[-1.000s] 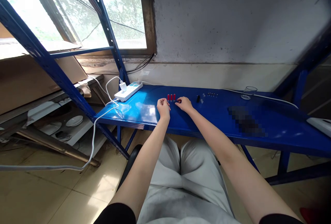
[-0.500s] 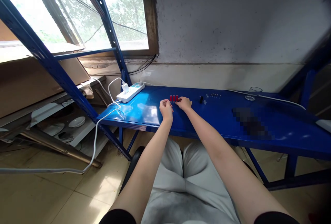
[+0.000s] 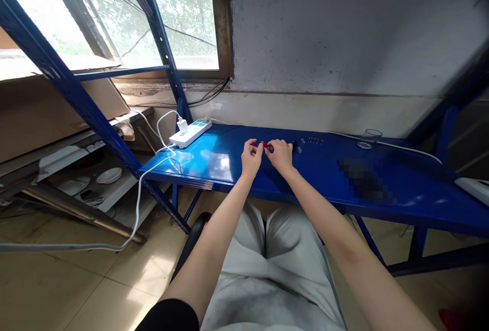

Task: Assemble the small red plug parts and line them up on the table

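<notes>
On the blue table (image 3: 214, 165), left hand (image 3: 251, 159) and right hand (image 3: 281, 155) pinch two red pieces (image 3: 265, 144) between them

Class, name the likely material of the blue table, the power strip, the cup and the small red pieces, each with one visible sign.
Blue table: painted metal, probably; glossy, thin folded edge.
Power strip: white plastic, smooth moulded shell.
Cup: clear glass or plastic; see-through.
Red pieces: likely plastic, uniform bright colour; too small to be sure.

Open shelf (image 3: 214, 160) lies between power strip (image 3: 190, 133) and left hand (image 3: 252, 158); small parts (image 3: 313, 140) stand rightward.
</notes>
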A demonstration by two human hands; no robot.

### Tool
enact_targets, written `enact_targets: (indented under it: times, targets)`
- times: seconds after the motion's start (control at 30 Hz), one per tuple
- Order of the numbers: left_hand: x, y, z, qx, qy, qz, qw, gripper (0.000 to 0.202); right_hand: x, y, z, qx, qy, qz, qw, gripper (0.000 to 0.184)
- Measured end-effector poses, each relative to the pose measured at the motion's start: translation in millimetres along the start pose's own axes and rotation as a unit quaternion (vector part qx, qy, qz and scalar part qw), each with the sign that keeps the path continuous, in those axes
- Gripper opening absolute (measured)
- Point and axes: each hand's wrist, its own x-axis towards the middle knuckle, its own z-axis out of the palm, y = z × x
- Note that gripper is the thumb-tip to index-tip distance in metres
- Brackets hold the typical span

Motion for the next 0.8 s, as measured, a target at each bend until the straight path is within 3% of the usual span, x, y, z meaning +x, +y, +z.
enact_targets:
  times: [0.1, 0.17, 0.43, 0.6, 0.8]
  targets:
    - [-0.6, -3.6, 2.9, 0.032, -0.074, 0.056, 0.995, 0.022, -12.6, 5.2, -6.7, -0.029, 0.016, -0.034, 0.999, 0.021]
    - [1.6, -8.4, 3.3, 0.034, -0.094, 0.048, 0.994, 0.018, -18.2, 7.7, -8.1, -0.02, 0.024, -0.033, 0.999, 0.023]
    - [7.3, -13.7, 1.8, -0.041, -0.12, -0.003, 0.992, 0.021, -28.0, 9.8, -10.2, 0.172, 0.024, 0.043, 0.984, 0.036]
    - [3.8, -8.9, 2.5, -0.048, -0.162, -0.01, 0.986, 0.024, -29.1, 14.2, -8.0, 0.159, -0.014, 0.064, 0.985, 0.042]
    - [1.9, -6.6, 1.3, -0.037, -0.177, -0.029, 0.983, 0.027, -29.5, 14.1, -9.7, 0.166, 0.006, 0.054, 0.985, 0.043]
